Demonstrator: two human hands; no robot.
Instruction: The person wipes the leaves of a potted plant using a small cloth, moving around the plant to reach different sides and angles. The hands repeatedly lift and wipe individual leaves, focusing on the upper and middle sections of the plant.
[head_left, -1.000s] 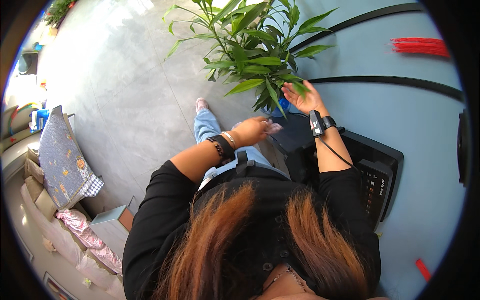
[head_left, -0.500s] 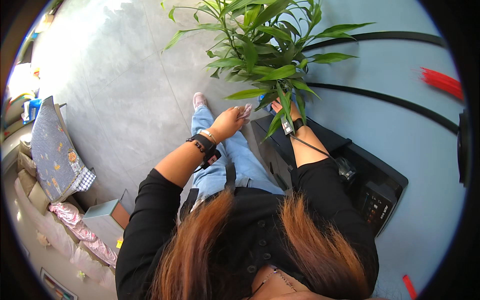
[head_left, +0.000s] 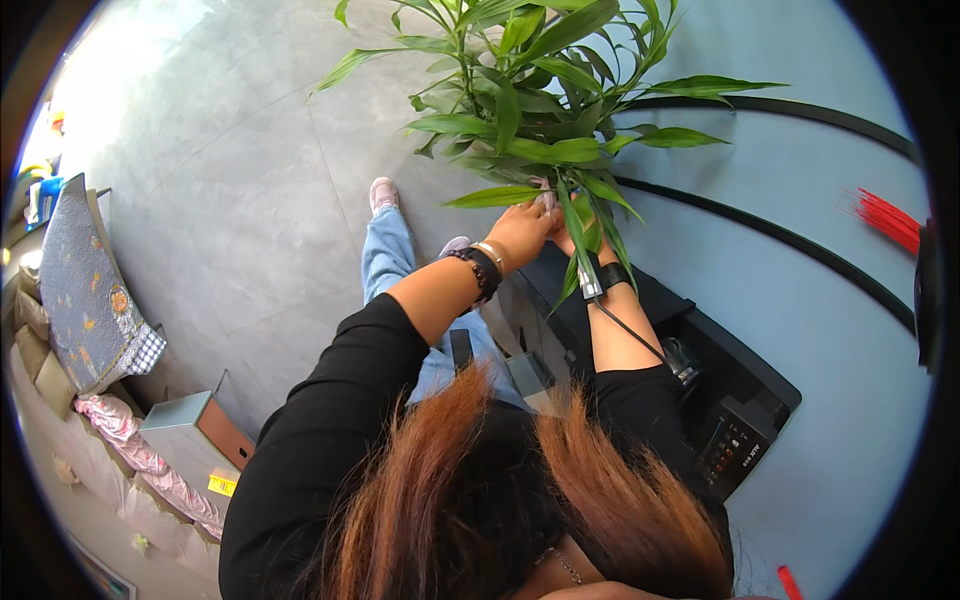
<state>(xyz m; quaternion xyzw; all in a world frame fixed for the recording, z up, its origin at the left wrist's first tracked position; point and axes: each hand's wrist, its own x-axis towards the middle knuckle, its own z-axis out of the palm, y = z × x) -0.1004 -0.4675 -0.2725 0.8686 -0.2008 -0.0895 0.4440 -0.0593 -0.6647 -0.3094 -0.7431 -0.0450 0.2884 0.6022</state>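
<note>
My left hand (head_left: 522, 232) is closed around a crumpled pinkish cloth (head_left: 545, 190), which shows just above its fingers at the lower leaves of a green potted plant (head_left: 556, 150). Right beside it, close enough to seem touching, is my right hand (head_left: 567, 240). Long leaves hang in front of that hand and hide most of its fingers, so whether it grips anything cannot be made out. The plant's pot is out of sight under the foliage and hands. A dark band and a small device with a cable sit at my right wrist.
Below my right arm runs a black cabinet (head_left: 755, 375) against a light blue wall (head_left: 820, 300). On it stand a clear glass object (head_left: 681, 362) and a black box with buttons (head_left: 735, 448). A cloth-covered table (head_left: 90, 290) and a grey box-shaped unit (head_left: 185, 425) are at left.
My left hand has moved right and slightly up with the cloth, from over my legs to the plant beside my right hand. My right hand has stayed near the lower leaves.
</note>
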